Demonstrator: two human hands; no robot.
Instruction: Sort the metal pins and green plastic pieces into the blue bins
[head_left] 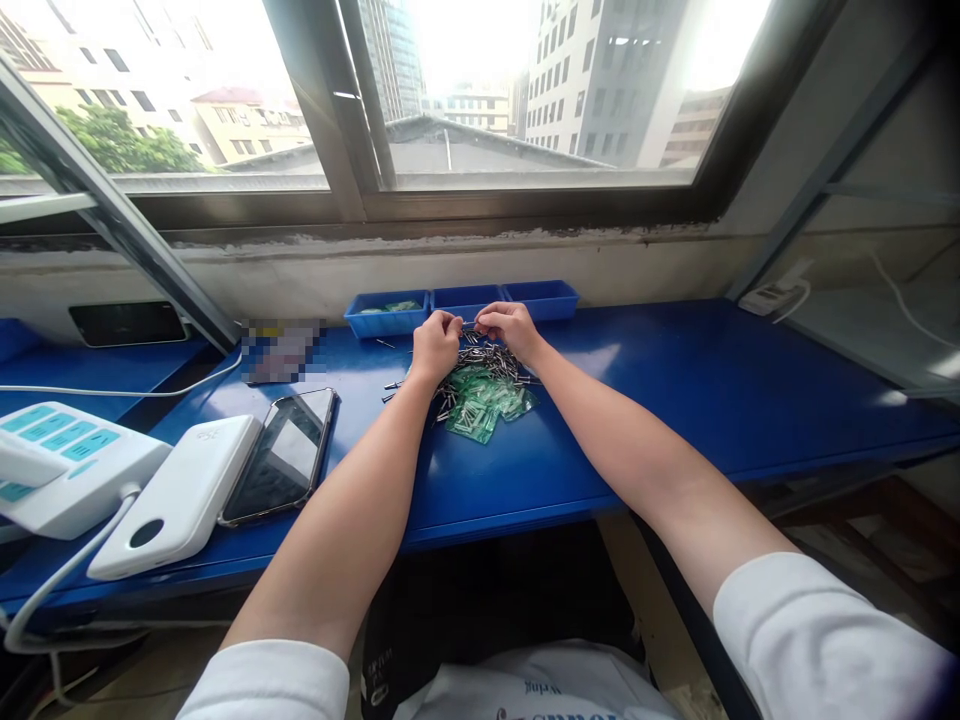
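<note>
My left hand [437,343] and my right hand [509,328] face each other over the far part of a pile of thin metal pins [491,358] that look like screws or rivets. Thumb and fingers are pinched on both hands. A thin, small piece shows between the fingertips, too small to name. Green-tinted clear plastic bags [480,405] with small metal pieces inside lie on the near side of the pile. Just beyond my hands stand three blue bins: the left bin [386,322] with green bags in it, the middle bin [457,294] and the right bin [551,300].
The blue tabletop [675,370] runs beneath a window. On the left lie a smartphone [285,450], a white power bank [180,495], a power strip [75,460] and its cable. Another phone [127,323] rests farther back. Metal shelf posts [165,245] rise at both sides.
</note>
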